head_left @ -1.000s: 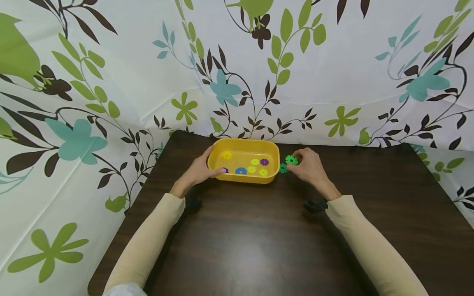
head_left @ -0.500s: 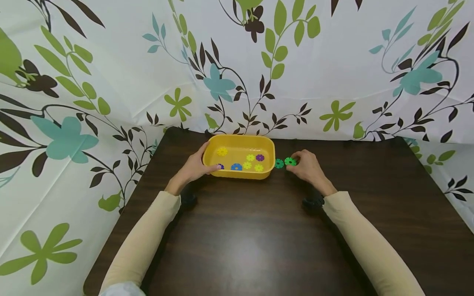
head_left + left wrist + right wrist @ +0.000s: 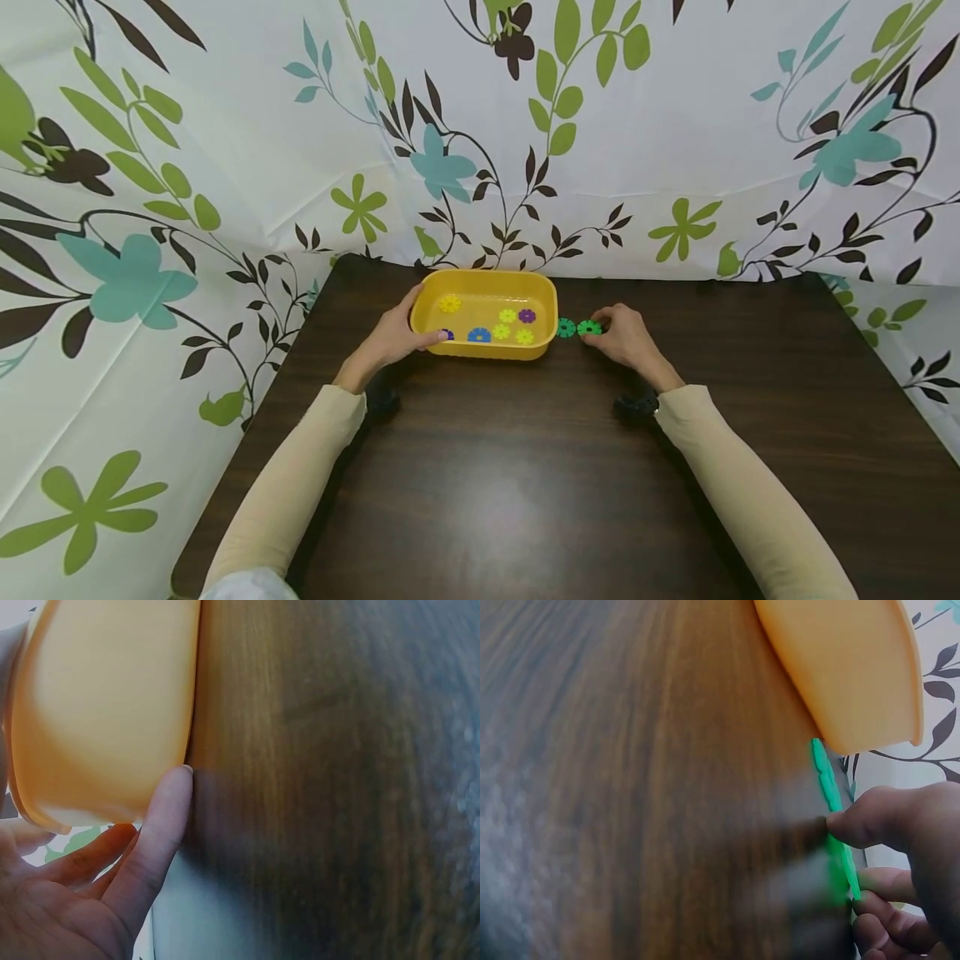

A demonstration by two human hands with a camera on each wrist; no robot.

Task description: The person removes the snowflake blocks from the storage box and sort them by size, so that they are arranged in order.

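Note:
In the head view a yellow plastic tub (image 3: 483,350) stands at the back of the table. My left hand (image 3: 392,336) holds its left end, the thumb over the front rim; in the left wrist view the fingers (image 3: 161,832) lie against the tub's outer wall. My right hand (image 3: 630,337) pinches a bright green notched disc (image 3: 589,328) between thumb and fingers. A darker green disc (image 3: 566,328) lies between it and the tub. The right wrist view shows the green discs (image 3: 826,780) edge-on, low at the table, in line by the tub's corner.
Inside the tub lie several notched discs: a larger yellow one (image 3: 450,304), a blue one (image 3: 479,335), a purple one (image 3: 527,316) and several small yellow-green ones (image 3: 524,337). A leaf-patterned cloth (image 3: 525,167) hangs behind the dark wooden table (image 3: 495,467).
The bright green disc in my right hand has come down from above and to the right of the darker disc to lie level beside it. The left hand keeps holding the tub.

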